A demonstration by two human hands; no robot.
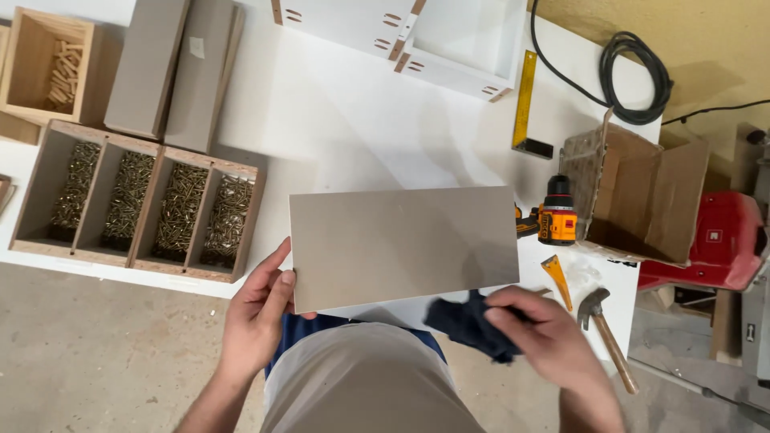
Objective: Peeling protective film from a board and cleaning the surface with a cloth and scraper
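Observation:
A flat grey rectangular panel lies level in front of me, over the near edge of the white table. My left hand grips its lower left corner, thumb on top. My right hand is closed around a dark blue cloth and holds it against the panel's near edge, at the lower right.
A wooden tray of screws sits at left, a small box of dowels and two grey boards behind it. A white drawer frame, yellow square, drill, cardboard box, chisel and hammer lie right.

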